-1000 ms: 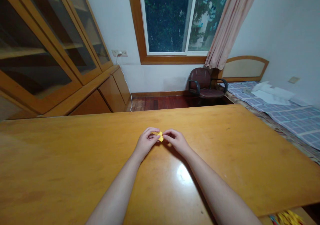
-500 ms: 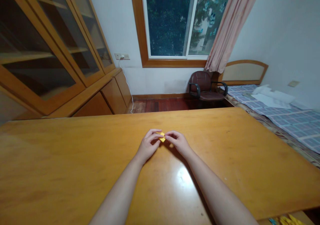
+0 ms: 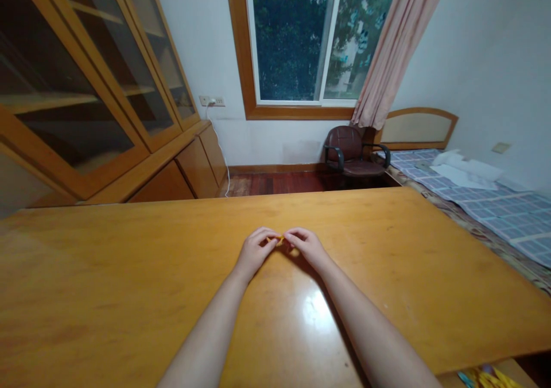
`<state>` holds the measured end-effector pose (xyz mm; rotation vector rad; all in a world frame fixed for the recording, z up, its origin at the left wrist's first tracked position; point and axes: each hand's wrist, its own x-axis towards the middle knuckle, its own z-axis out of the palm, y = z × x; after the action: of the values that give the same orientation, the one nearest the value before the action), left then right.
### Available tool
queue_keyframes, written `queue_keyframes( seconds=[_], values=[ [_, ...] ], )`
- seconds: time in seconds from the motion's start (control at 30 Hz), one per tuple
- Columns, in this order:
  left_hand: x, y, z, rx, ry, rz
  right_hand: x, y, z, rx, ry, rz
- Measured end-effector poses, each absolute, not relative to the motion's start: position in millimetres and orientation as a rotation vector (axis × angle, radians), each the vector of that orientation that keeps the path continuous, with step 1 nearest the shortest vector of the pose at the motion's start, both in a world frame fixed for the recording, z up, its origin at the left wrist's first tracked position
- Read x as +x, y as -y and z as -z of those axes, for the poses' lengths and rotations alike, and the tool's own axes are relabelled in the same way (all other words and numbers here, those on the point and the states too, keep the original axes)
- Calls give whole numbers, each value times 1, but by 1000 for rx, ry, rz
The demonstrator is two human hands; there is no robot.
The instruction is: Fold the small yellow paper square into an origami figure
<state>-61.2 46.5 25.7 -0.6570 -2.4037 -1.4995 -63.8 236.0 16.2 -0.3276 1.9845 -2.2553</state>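
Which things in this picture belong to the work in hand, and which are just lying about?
In hand: small yellow paper pinched between left hand and right hand, at the wooden table.
Lying about: coloured paper scraps by the table's near right corner, armchair, white sheets on the bed, glass-fronted cabinet.

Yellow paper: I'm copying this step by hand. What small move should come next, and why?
Probably press it flat on the table: the left hand and right hand both pinch the yellow paper between fingertips, with only a sliver showing.
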Motion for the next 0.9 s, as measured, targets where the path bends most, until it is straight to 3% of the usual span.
queue_keyframes(
  seconds=[0.9],
  values=[
    [-63,-49,-22,-500,2482,1629,-60,-231,-12,-311,-2223,2132]
  ],
)
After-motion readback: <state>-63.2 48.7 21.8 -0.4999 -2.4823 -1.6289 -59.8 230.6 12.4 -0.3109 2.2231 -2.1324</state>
